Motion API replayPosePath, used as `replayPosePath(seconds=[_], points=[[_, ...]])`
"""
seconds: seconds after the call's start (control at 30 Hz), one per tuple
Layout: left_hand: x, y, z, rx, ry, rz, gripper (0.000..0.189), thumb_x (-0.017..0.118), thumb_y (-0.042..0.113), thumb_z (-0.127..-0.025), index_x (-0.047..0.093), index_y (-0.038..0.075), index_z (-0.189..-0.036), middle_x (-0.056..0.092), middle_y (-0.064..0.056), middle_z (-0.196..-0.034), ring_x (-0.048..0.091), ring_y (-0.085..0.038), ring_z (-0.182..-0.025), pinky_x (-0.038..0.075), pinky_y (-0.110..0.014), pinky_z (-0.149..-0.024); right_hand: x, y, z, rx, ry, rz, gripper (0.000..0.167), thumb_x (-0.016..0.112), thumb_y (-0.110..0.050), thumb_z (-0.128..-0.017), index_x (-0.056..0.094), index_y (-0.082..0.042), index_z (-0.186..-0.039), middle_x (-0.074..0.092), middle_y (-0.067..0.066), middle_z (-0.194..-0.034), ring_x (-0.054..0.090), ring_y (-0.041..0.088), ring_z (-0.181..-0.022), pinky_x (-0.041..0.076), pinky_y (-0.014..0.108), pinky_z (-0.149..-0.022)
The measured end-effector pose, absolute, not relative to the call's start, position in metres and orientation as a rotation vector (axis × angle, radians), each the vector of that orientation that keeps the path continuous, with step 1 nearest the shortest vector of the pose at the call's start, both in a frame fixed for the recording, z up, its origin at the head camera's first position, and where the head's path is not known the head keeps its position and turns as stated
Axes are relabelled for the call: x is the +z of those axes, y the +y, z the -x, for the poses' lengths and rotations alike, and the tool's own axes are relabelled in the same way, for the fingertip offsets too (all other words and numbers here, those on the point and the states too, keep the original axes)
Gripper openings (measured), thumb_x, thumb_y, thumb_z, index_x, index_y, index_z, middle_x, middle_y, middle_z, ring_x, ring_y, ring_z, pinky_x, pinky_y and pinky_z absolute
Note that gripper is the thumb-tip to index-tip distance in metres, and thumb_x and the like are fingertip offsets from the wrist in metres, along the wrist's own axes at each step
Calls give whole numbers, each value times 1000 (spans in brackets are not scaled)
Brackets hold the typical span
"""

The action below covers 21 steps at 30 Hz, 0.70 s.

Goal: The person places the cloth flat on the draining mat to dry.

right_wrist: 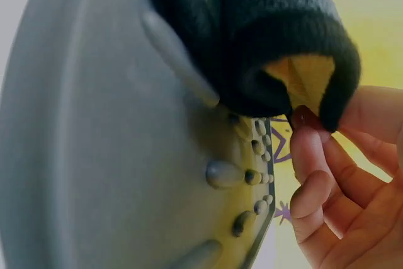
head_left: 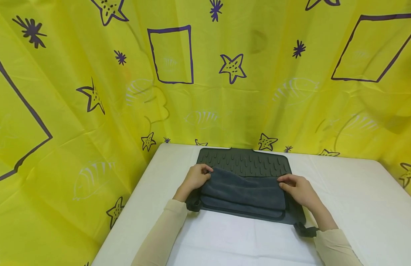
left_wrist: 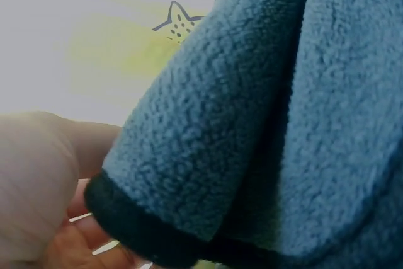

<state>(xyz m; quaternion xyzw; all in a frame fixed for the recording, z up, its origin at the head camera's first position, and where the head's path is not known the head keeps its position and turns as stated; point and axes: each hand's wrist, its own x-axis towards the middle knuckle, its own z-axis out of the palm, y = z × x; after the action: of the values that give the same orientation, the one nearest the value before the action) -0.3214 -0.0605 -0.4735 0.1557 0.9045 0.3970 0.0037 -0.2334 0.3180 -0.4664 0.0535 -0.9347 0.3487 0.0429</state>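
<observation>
A dark blue-grey fleecy cloth (head_left: 242,192) with a dark hem lies in folds over the near part of a dark ridged mat (head_left: 245,162). My left hand (head_left: 196,177) pinches the cloth's upper left corner, while the right hand (head_left: 298,188) grips its upper right corner. Close up in the left wrist view, the fleece (left_wrist: 208,105) hangs in folds beside the left hand (left_wrist: 38,181). In the right wrist view, fingers of the right hand (right_wrist: 346,200) hold the curled hem, just off the mat's raised knobs (right_wrist: 223,174).
A white-covered table (head_left: 345,192) carries the mat near its far edge. Behind and to the left hangs a yellow curtain (head_left: 205,99) with stars and fish. Black straps (head_left: 305,229) sit at both wrists.
</observation>
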Motion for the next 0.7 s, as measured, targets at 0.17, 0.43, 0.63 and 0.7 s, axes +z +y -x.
replayPosePath(seconds=[0.17,0.43,0.63,0.7], points=[[-471,-60,321,1346,2884,-409,11,72,19,-96,80,11,-98,77,-5,-92,65,-17,-81,52,-33,-74,-464,314,233,1061,-2823,-109,16,66,-11,-98,72,-4,-112,74,16,-105,64,24,-91,51,32,-74],[-467,-60,322,1423,2893,-346,27,75,10,-92,73,5,-119,70,-7,-83,62,-15,-73,51,-30,-68,-459,314,233,1102,-2805,10,51,68,-13,-96,50,5,-140,71,17,-100,60,24,-87,47,29,-68],[-462,-64,321,1393,2803,-322,24,72,11,-94,73,2,-116,74,-11,-93,66,-22,-86,54,-38,-79,-459,314,234,1124,-2808,26,45,69,-12,-96,56,5,-136,70,15,-99,59,23,-86,46,26,-66],[-461,-65,320,1426,2772,-313,19,72,11,-94,74,2,-110,74,-11,-94,66,-22,-87,54,-37,-77,-458,314,233,1140,-2800,28,39,69,-11,-96,60,3,-132,69,14,-99,58,22,-85,46,25,-65]])
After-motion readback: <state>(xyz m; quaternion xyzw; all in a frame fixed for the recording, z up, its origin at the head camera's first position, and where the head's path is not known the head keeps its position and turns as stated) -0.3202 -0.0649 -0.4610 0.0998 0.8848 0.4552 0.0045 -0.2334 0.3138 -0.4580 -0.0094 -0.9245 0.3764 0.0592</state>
